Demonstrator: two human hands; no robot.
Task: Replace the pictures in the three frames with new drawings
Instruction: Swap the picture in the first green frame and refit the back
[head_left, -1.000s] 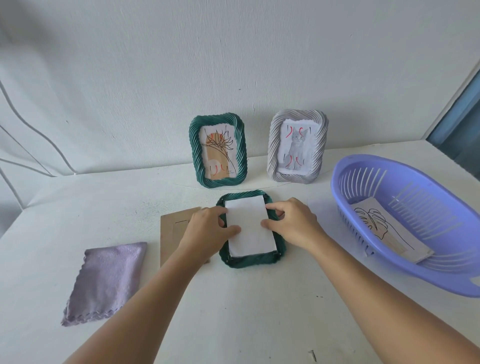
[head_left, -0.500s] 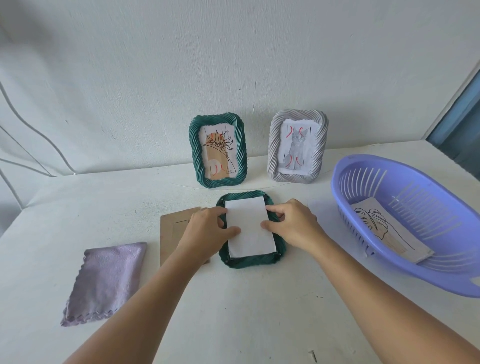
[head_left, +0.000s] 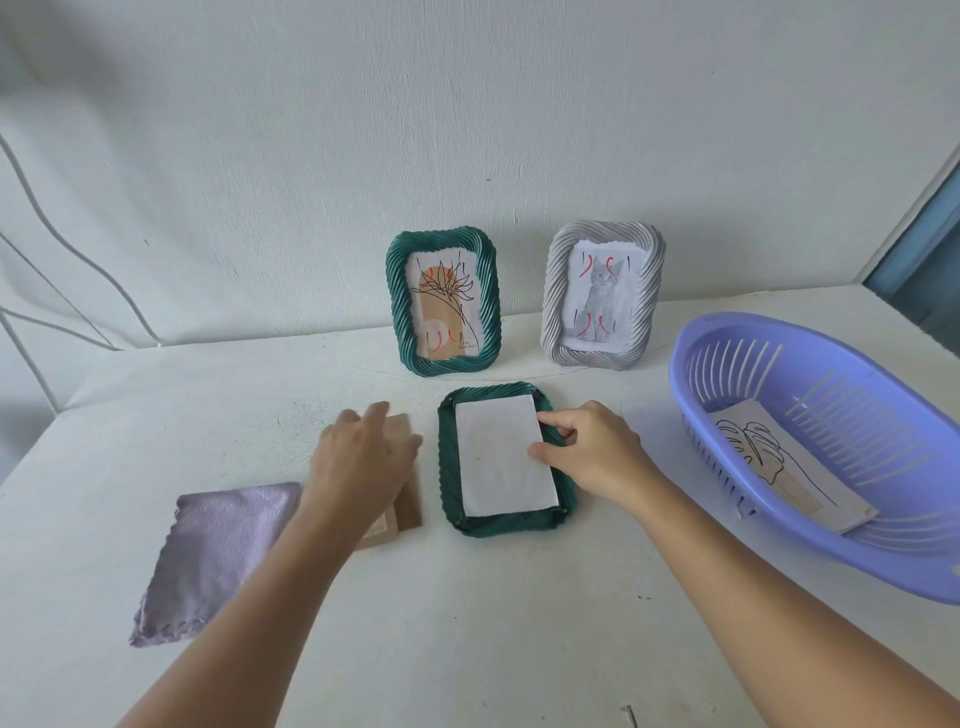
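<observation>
A green frame (head_left: 448, 467) lies face down at the table's middle with a white sheet (head_left: 501, 457) in its back. My right hand (head_left: 597, 452) presses thumb and fingertips on the sheet's right edge. My left hand (head_left: 358, 457) hovers with spread fingers over the brown backing board (head_left: 408, 506) to the left of the frame. Against the wall stand a green frame (head_left: 441, 301) with a plant drawing and a grey frame (head_left: 602, 296) with a cat drawing.
A purple basket (head_left: 831, 364) at the right holds a leaf drawing (head_left: 779, 457). A lilac cloth (head_left: 213, 556) lies at the left. The wall rises close behind the standing frames.
My left hand has left the sheet's left edge and moved left over the backing board. My right hand stays on the sheet's right edge.
</observation>
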